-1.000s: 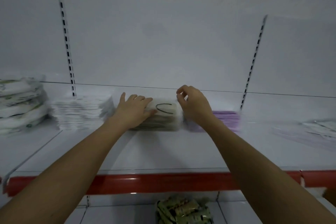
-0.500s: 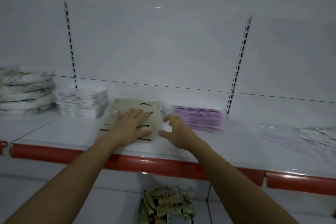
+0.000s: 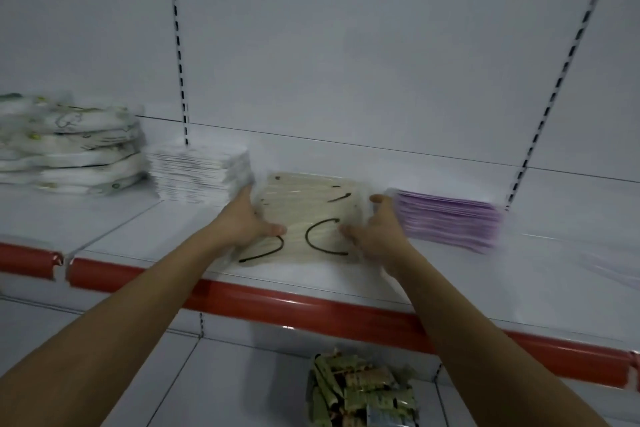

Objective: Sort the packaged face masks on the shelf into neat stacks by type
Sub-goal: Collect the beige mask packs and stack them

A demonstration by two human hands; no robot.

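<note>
beige masks [image 3: 308,208]: glossy clear plastic wrap | shelf [image 3: 519,274]: smooth white (red glossy lip)

You've got a white shelf [image 3: 450,274] with a red front strip [image 3: 294,305] running along its near edge. Sitting right on it, from far left: a lumpy stack of white printed packs [image 3: 65,146], then a tidier white stack [image 3: 201,170] just beside it, a beige stack with black ear loops [image 3: 311,218] in the middle, and a purple stack [image 3: 446,218] to its right. Below, a lower white shelf [image 3: 138,357] carries a heap of green packets [image 3: 360,392].
</note>
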